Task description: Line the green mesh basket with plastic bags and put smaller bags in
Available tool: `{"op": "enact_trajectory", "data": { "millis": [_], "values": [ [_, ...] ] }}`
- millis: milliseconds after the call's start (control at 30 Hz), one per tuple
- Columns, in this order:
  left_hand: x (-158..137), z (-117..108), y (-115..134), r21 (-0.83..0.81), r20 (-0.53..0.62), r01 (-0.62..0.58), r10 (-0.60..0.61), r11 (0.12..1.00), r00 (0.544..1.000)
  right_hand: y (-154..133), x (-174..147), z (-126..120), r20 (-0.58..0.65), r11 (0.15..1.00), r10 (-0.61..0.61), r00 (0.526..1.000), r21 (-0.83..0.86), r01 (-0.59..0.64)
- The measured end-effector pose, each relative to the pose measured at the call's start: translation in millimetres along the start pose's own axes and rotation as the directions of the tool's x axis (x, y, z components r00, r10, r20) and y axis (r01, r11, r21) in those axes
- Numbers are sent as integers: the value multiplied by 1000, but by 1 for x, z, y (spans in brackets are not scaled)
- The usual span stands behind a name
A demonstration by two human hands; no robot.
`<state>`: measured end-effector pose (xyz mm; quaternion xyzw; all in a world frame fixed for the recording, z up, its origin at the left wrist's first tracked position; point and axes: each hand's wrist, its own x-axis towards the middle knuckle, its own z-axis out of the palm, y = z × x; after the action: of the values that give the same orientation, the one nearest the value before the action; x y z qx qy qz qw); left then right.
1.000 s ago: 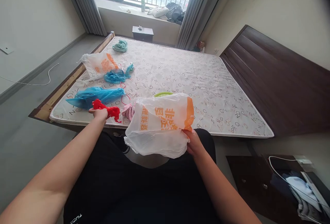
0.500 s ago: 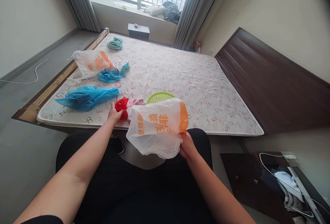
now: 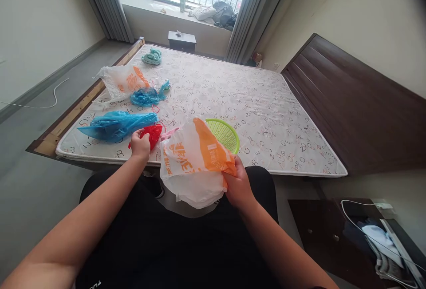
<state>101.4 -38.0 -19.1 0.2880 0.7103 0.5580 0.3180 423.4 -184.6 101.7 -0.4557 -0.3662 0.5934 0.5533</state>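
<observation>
Turning the orange-printed white plastic bag (image 3: 186,164) it's holding, right grip (image 3: 240,184) now bares more green mesh basket (image 3: 226,133) while left grip (image 3: 141,145) pinches crumpled red plastic (image 3: 154,133) over the letter-patterned mattress (image 3: 282,120), so neither's free.

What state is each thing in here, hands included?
Left hand, gripping the red bag
Right hand, gripping the near white bag
Red bag, crumpled
Near white bag, loose and wrinkled
Long blue bag, bunched lengthwise
Short blue bag, crumpled
Far white bag, rumpled
Teal cloth, coiled
Basket, partly hidden
Curtains, drawn apart
</observation>
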Motion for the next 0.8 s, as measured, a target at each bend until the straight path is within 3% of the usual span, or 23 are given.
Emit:
{"op": "enact_trajectory", "data": {
  "millis": [100, 167, 233, 267, 300, 367, 467, 533, 567, 600, 633, 700, 733, 767, 800],
  "values": [
    [-68, -15, 33, -295, -44, 51, -67, 954, 997, -8, -5, 21, 37, 970, -186, 982, -150, 190],
    [-119, -31, 57, -410, -24, 20, -33, 912, 999, -9, -7, 37, 129, 903, -339, 932, -232, 361],
    [-163, -47, 78, -509, 190, 89, 12, 856, 982, -2, -6, 54, 298, 807, -426, 854, -302, 508],
    [-180, -53, 87, -531, 320, 154, 29, 833, 947, 5, -5, 62, 398, 758, -423, 814, -337, 558],
    [-192, -57, 92, -530, 419, 216, 32, 820, 908, 12, -4, 70, 498, 712, -385, 777, -375, 593],
    [-204, -60, 95, -518, 506, 301, 3, 801, 863, 30, -1, 84, 658, 629, -224, 719, -466, 622],
    [-192, -57, 82, -508, 510, 414, -124, 755, 851, 56, 6, 97, 756, 524, 28, 654, -568, 635],
    [-173, -55, 69, -507, 511, 503, -226, 700, 829, 69, 14, 97, 791, 534, 102, 604, -556, 637],
    [-162, -55, 64, -511, 519, 542, -263, 667, 813, 74, 19, 94, 792, 568, 94, 603, -540, 621],
    [-153, -57, 60, -520, 526, 572, -289, 634, 799, 80, 24, 91, 760, 612, 49, 649, -536, 581],
    [-144, -59, 58, -533, 537, 595, -303, 601, 787, 85, 29, 88, 672, 665, -25, 741, -542, 514],
    [-132, -64, 57, -561, 555, 626, -315, 542, 770, 96, 37, 83, 319, 808, -135, 938, -512, 291],
    [-129, -67, 57, -569, 564, 639, -320, 518, 761, 102, 40, 82, 132, 889, -104, 986, -432, 152],
    [-127, -69, 58, -573, 576, 652, -322, 496, 751, 107, 43, 83, 16, 952, -1, 1000, -305, 6],
    [-126, -71, 59, -576, 591, 663, -318, 477, 742, 111, 45, 85, 2, 977, 146, 989, -157, -144]
  ]
}}
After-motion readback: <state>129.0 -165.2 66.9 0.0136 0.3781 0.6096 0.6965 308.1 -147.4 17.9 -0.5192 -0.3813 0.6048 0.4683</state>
